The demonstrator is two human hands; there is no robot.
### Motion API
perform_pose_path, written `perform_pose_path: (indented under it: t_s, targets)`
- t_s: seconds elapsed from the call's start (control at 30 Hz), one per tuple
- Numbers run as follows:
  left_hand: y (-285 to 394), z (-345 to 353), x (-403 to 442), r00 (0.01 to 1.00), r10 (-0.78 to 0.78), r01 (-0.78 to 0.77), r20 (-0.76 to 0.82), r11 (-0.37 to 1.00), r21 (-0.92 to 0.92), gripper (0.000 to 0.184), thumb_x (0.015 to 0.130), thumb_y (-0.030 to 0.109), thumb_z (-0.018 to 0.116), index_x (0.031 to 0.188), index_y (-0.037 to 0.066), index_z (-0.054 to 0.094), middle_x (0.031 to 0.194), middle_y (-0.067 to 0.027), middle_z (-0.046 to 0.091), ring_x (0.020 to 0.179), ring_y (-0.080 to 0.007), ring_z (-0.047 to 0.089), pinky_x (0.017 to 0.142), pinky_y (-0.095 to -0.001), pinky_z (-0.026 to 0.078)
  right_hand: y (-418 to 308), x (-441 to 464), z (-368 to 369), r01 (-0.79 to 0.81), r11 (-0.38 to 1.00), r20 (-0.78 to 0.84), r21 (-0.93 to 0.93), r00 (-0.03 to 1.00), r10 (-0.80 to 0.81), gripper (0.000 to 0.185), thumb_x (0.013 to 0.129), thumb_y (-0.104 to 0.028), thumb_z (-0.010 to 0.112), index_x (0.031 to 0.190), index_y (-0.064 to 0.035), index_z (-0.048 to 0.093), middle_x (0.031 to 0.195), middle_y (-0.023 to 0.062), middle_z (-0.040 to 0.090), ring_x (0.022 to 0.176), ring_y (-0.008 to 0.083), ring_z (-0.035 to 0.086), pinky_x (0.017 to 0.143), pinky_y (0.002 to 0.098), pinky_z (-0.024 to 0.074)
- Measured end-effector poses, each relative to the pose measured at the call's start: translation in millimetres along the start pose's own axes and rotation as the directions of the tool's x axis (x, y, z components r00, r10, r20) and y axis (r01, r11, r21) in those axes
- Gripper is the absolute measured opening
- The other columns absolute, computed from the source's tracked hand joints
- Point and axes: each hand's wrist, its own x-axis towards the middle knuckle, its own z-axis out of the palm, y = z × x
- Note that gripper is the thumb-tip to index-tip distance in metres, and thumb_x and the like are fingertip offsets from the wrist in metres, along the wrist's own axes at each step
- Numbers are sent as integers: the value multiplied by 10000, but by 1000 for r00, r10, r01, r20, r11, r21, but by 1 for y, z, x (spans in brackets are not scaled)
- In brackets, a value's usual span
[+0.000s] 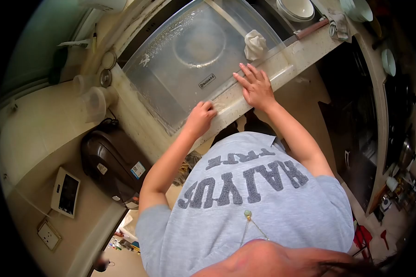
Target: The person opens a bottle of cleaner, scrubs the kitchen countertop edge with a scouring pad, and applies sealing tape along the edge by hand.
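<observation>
A large clear plastic lid or tub (pixel 171 74) with a small dark label lies across the counter and sink. My right hand (pixel 258 88) rests at its near edge, fingers spread and stretched out, holding nothing. Close beyond those fingertips sits a crumpled white wad (pixel 255 45), perhaps a wrung cloth, on the plastic. My left hand (pixel 201 118) is at the near edge too, further left, with its fingers curled in. Whatever lies under those fingers is hidden, and the hand is slightly blurred.
White bowls (pixel 296 9) stand at the far right of the sink, near a folded cloth (pixel 339 25). To the left, a dark brown appliance (pixel 113 161) stands beside the counter, below clear plastic cups (pixel 96 102). The pale counter edge (pixel 231 113) runs in front of my body.
</observation>
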Motion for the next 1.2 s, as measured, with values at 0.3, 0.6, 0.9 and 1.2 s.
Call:
perform_pose_path:
  t_s: [0.3, 0.6, 0.9, 1.2]
  targets:
    - [-8, -7, 13, 995, 11, -9, 96, 1000, -20, 165, 670, -8, 618, 795, 81, 678, 856, -64, 550, 809, -257, 534, 715, -329, 472, 2, 3, 4, -28, 999, -12, 22, 1000, 28, 540, 762, -178, 546, 1287, -268, 462, 1425, 24, 320, 1298, 233, 296, 995, 493, 290]
    - [9, 6, 46, 1000, 23, -24, -7, 996, -85, 142, 672, -9, 606, 757, 81, 676, 821, -71, 560, 819, -265, 541, 722, -344, 467, 1, 0, 5, -40, 999, 8, -2, 999, 40, 553, 761, -194, 552, 1298, -271, 445, 1441, 24, 288, 1313, 222, 268, 1007, 495, 271]
    - [24, 15, 76, 995, 81, -83, -51, 996, -28, 198, 640, -28, 606, 780, 86, 687, 828, -74, 563, 833, -263, 542, 735, -345, 466, 1, 1, 8, -47, 999, 14, -9, 999, 47, 565, 761, -198, 552, 1307, -280, 433, 1449, 23, 269, 1322, 219, 251, 1019, 495, 258]
    - [15, 12, 54, 997, 73, -73, -7, 997, -20, 139, 679, 3, 570, 750, 66, 672, 832, -99, 560, 834, -274, 534, 740, -361, 463, 2, 1, 9, -25, 1000, 8, 5, 1000, 25, 560, 756, -192, 547, 1300, -284, 448, 1439, 10, 296, 1309, 225, 276, 1011, 483, 276]
